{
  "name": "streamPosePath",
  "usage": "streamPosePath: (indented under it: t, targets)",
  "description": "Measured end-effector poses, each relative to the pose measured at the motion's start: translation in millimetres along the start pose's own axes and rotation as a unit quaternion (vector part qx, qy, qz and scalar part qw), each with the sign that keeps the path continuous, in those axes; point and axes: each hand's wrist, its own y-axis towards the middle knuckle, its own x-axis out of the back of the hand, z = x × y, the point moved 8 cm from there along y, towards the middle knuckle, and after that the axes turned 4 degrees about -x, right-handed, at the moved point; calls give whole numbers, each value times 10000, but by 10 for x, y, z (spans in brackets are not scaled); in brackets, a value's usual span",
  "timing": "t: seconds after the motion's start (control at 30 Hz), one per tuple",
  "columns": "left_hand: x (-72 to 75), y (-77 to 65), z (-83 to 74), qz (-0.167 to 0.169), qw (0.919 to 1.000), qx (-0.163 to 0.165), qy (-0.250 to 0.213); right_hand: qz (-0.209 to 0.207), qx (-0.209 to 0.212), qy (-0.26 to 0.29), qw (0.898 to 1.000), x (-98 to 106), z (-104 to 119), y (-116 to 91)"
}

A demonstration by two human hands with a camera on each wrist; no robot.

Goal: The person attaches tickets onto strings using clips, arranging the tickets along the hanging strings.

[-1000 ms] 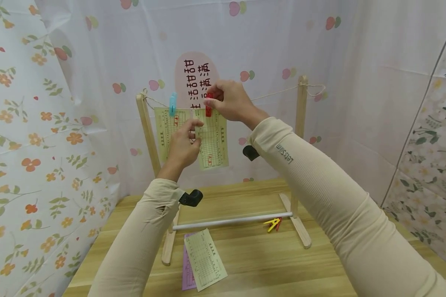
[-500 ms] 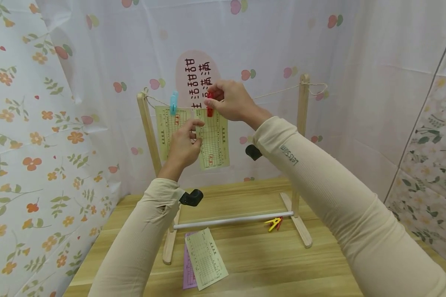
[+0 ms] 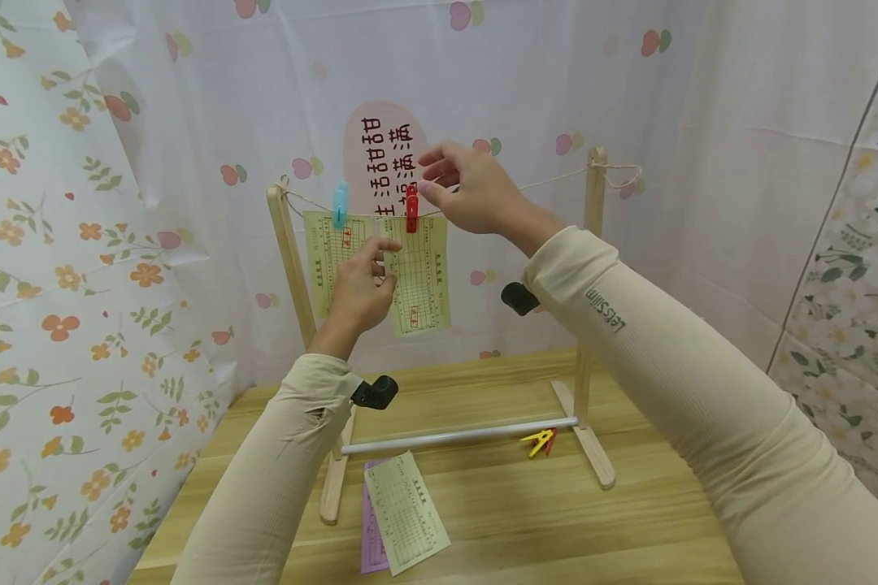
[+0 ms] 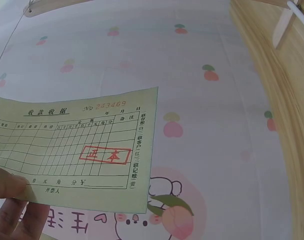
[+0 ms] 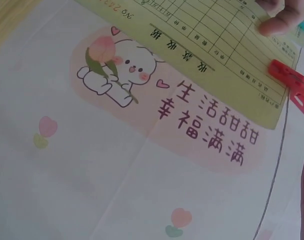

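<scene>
A pale yellow receipt [image 3: 422, 280] hangs from the string under a red clothespin [image 3: 412, 213]. My left hand [image 3: 364, 291] holds its left edge; in the left wrist view a digit [image 4: 7, 184] lies over the printed face and other fingers show below the edge. Just right of the red clothespin, my right hand [image 3: 471, 191] has its fingers parted, with nothing between them. In the right wrist view only a sliver of that hand shows at the right edge. A second yellow receipt [image 3: 322, 260] hangs to the left from a light blue clothespin [image 3: 340, 205], partly behind my left hand.
The string runs between two wooden posts [image 3: 595, 195] joined low down by a grey bar [image 3: 461, 435]. Yellow and red clothespins [image 3: 540, 442] lie by the right foot. A yellow receipt [image 3: 408, 512] overlaps a purple one [image 3: 371, 536] on the wooden table [image 3: 527, 520].
My right hand has let go of the red clothespin and drawn back a little to the right. The clothespin stays on the string and receipt. My left hand has kept its place.
</scene>
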Motion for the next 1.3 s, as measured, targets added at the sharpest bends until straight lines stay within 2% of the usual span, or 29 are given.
streamPosePath:
  t: [0.2, 0.37, 0.47, 0.67, 0.9, 1.2, 1.3]
  targets:
    - [1, -13, 8, 89, 9999, 39, 39, -105, 30, 279, 9996, 97, -96, -109]
    - [-16, -39, 33, 332, 9991, 174, -192, -151, 112, 687, 9975, 158, -199, -222]
    - [-6, -59, 58, 399, 9985, 212, -325, -114, 180, 907, 9957, 165, -243, -283]
    - [40, -113, 90, 468, 9984, 166, -264, -58, 178, 1181, 9928, 142, -344, -407]
    - [88, -205, 133, 571, 9974, 215, -382, -63, 139, 1989, 9799, 117, -485, -534]
    - [88, -327, 140, 601, 9934, 54, -971, 74, 133, 1948, 9807, 22, -721, -669]
    - [82, -383, 156, 672, 9925, 15, -1020, 201, 27, 1990, 9798, -39, -809, -710]
